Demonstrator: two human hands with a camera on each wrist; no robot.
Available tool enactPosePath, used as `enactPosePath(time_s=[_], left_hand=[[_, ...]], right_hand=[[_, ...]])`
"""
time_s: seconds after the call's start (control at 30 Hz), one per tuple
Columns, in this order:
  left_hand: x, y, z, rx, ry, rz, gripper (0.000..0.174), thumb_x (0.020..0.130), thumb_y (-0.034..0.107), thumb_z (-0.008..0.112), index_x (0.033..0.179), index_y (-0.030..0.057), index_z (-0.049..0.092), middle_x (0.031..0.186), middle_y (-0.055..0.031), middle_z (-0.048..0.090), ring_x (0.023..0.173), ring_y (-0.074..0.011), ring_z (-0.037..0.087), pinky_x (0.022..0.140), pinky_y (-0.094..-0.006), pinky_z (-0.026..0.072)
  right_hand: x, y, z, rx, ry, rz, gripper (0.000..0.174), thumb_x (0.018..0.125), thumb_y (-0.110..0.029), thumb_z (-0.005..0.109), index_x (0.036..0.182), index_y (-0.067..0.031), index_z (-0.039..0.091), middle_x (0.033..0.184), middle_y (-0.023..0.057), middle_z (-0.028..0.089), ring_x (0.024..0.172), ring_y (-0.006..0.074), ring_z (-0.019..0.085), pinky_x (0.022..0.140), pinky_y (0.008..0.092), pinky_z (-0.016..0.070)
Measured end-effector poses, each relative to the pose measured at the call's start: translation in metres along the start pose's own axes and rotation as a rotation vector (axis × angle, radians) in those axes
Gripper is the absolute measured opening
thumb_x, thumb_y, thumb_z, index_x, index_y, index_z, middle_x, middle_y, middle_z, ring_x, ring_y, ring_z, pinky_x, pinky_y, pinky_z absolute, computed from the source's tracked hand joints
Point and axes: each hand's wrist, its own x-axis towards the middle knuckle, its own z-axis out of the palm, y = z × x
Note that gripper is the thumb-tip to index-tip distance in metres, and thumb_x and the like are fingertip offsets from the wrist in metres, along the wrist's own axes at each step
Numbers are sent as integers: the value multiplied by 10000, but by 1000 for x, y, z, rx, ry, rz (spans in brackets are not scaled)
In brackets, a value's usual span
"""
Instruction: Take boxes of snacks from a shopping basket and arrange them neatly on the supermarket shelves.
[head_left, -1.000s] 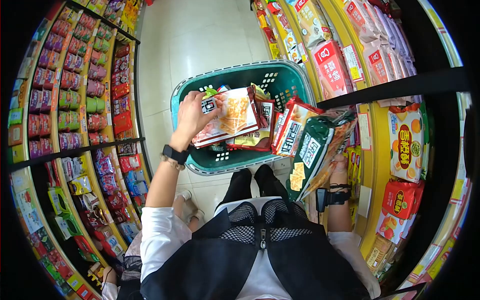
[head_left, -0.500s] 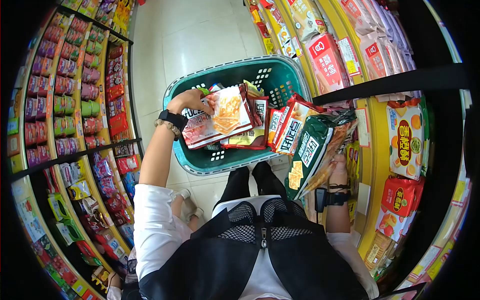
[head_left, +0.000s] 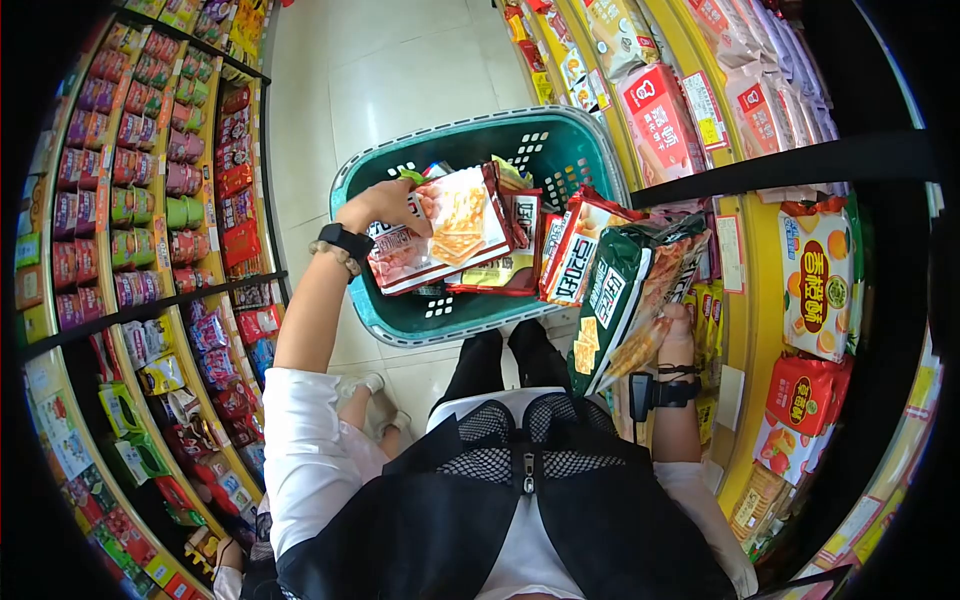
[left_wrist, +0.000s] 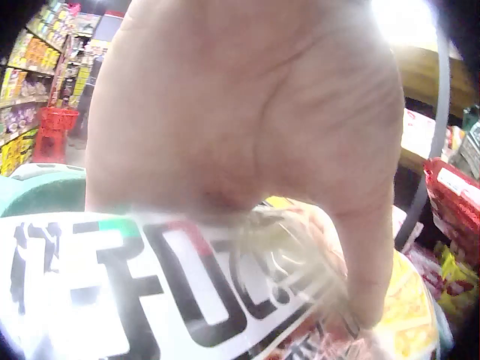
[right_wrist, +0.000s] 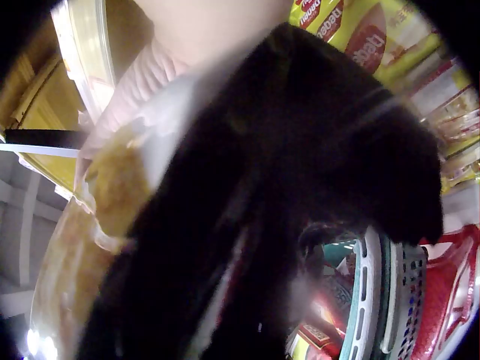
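Observation:
My left hand (head_left: 385,212) grips a white and dark-red bag of crackers (head_left: 462,222) by its left end, over the green shopping basket (head_left: 395,338). In the left wrist view the thumb (left_wrist: 367,289) presses into the crinkled front of that bag. On the right, my right hand (head_left: 678,325) holds a dark green bag of crackers (head_left: 618,285) with a clear side; most of its fingers are hidden behind the packaging. A red and white cracker bag (head_left: 580,255) leans against the green one, over the basket's right rim.
More snack packets (head_left: 525,215) lie in the basket under the left-hand bag. Shelves of packaged biscuits (head_left: 660,125) stand close on the right, and cup-filled shelves (head_left: 130,205) line the left. Another person's feet (head_left: 390,410) are beside my legs.
My left hand has shifted left and its wrist has turned, the cracker bag sliding slightly left with it. The right hand and its bags have barely moved.

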Motion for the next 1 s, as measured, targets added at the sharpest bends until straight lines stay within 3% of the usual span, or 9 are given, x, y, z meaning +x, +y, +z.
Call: enactPosePath(time_s=[0.13,0.3,0.43,0.53,0.7,0.8,0.87,0.93,1.0], left_hand=[[4,8,-3,18,-109,-72,850,449,408,752,1138,-12,483,1083,-185,550,986,-281,538,849,-311,413],[6,0,-9,-102,-150,-29,725,470,322,778,1072,-5,542,1013,-148,589,944,-258,557,825,-289,416],[9,-15,-15,-261,-55,9,635,528,311,783,1032,-3,558,878,-74,596,777,-161,547,670,-274,430],[9,-10,-31,-218,-104,-99,748,514,388,761,1092,-28,531,1009,-147,578,910,-228,557,791,-290,421],[7,-10,-31,-316,-84,-222,703,532,414,751,1051,-18,555,965,-129,591,869,-221,561,773,-301,430],[14,-25,-14,-172,269,10,669,558,421,730,1025,-27,566,951,-151,609,874,-229,583,756,-299,445],[-5,-6,-13,-133,309,41,585,607,406,702,985,-23,578,932,-163,607,873,-226,586,742,-307,450],[-23,11,-6,-71,850,62,431,688,336,661,935,-10,591,879,-154,609,832,-226,592,716,-315,454],[-54,34,9,-416,875,113,234,778,220,585,840,-4,609,733,-127,612,664,-204,599,604,-291,462]], right_hand=[[6,2,-11,54,-74,49,593,584,-131,609,1150,-31,460,1062,99,563,922,257,560,837,364,463],[3,5,-1,7,5,11,572,584,-139,624,1125,-29,471,1036,97,571,890,244,570,811,352,476],[3,2,5,-19,72,-7,544,585,-164,638,1091,-39,484,989,73,572,868,218,565,777,311,483],[4,4,-7,-25,103,-18,529,583,-169,641,1074,-46,489,973,62,568,861,210,560,763,299,485],[10,8,-11,-4,85,-8,514,577,-165,650,1052,-46,495,954,59,571,850,200,562,752,297,488],[9,6,9,5,85,-25,507,576,-165,657,1042,-43,499,929,60,576,837,196,565,744,294,490],[13,4,2,-27,26,11,515,574,-166,663,1045,-40,499,914,60,579,834,195,566,749,294,489],[15,3,-5,-32,27,19,518,575,-166,659,1051,-40,497,912,58,579,824,197,567,744,296,491],[16,3,-3,-37,28,27,521,577,-166,655,1056,-39,496,909,57,578,814,198,569,740,298,493]])
